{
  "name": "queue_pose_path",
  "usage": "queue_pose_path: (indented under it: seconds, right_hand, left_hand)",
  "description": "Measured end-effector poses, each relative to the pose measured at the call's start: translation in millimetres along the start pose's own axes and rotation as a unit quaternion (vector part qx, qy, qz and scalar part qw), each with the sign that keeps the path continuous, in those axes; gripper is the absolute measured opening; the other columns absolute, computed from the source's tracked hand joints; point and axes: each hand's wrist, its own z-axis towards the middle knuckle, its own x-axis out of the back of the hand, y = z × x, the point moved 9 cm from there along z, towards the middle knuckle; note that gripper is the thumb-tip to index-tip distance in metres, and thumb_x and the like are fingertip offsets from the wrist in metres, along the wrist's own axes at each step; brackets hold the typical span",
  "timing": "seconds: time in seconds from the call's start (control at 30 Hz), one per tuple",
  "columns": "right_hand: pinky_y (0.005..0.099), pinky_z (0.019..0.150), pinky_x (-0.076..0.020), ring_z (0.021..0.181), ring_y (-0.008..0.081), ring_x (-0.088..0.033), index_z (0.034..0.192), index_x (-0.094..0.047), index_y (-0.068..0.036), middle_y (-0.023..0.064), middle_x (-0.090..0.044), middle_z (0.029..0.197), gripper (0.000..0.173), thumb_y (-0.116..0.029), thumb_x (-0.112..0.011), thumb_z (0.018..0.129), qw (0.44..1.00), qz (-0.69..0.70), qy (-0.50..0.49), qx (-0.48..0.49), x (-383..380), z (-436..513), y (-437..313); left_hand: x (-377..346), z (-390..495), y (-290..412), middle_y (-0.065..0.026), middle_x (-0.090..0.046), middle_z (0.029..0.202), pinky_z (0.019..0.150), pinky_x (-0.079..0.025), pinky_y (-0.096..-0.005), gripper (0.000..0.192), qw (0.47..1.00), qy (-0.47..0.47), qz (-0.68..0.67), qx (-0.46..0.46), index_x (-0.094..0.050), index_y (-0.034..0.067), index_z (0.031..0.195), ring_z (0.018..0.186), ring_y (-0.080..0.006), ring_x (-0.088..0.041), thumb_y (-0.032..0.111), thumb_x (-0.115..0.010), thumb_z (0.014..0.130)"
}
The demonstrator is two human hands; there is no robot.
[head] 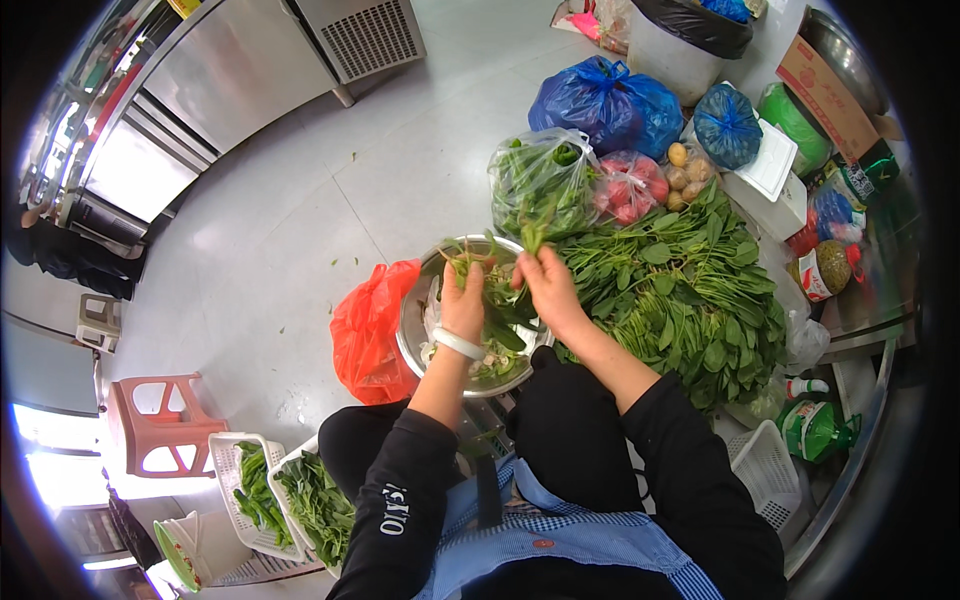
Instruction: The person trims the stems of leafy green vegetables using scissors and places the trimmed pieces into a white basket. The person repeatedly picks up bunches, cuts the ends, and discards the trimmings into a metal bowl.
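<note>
My left hand (463,300), with a white bangle (459,344) at the wrist, is closed on a bunch of leafy green stems (491,289). Close by on the right, my right hand (550,289) pinches a small tuft of green stems (535,229), somewhat blurred. Both hands are over a round metal basin (409,337) between my knees. Trimmings and pale scraps (499,364) lie inside it, partly hidden by my left hand and the greens. A large heap of leafy greens (675,292) spreads to the right of the basin.
A red plastic bag (375,330) touches the basin's left side. Beyond it are bags of green peppers (544,176), red produce (630,187) and potatoes (686,180). White baskets of vegetables (274,525) and a red stool (165,427) stand at lower left. Another person (75,255) stands far left.
</note>
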Motion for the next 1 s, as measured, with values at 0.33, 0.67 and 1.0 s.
queue_pose_path:
  seconds: [0.33,0.67,1.0]
  right_hand:
    - [0.0445,0.067,-0.0432,0.078,0.0377,-0.054,0.092,-0.049,-0.002,0.0193,-0.058,0.082,0.026,-0.025,-0.043,0.081,0.907,-0.374,-0.187,0.043,-56,-7,-6]
    - [0.0336,0.068,-0.0444,0.079,0.0286,-0.056,0.096,-0.05,-0.006,0.0136,-0.058,0.086,0.033,-0.017,-0.062,0.067,0.906,-0.35,-0.224,0.083,-76,25,-13]
    - [0.0337,0.081,-0.0396,0.099,0.0255,-0.048,0.1,-0.055,-0.007,0.011,-0.05,0.107,0.039,-0.031,-0.064,0.07,0.92,-0.324,-0.221,-0.024,-66,50,139]
  left_hand:
    - [10,-5,2,-0.004,-0.056,0.092,0.075,-0.042,-0.023,0.025,0.996,0.041,0.075,0.028,-0.051,0.001,0.102,0.083,-0.0109,-0.052,0.01,-0.058,0.08]
    - [44,1,63,-0.0067,-0.057,0.1,0.079,-0.04,-0.0258,0.015,0.988,0.104,0.069,-0.095,-0.052,0.003,0.095,0.087,-0.0104,-0.049,0.016,-0.05,0.086]
    - [141,-22,95,-0.0015,-0.049,0.068,0.058,-0.04,-0.0216,0.02,0.903,0.368,0.173,-0.14,-0.048,0.0,0.1,0.062,-0.0088,-0.045,0.014,-0.051,0.085]
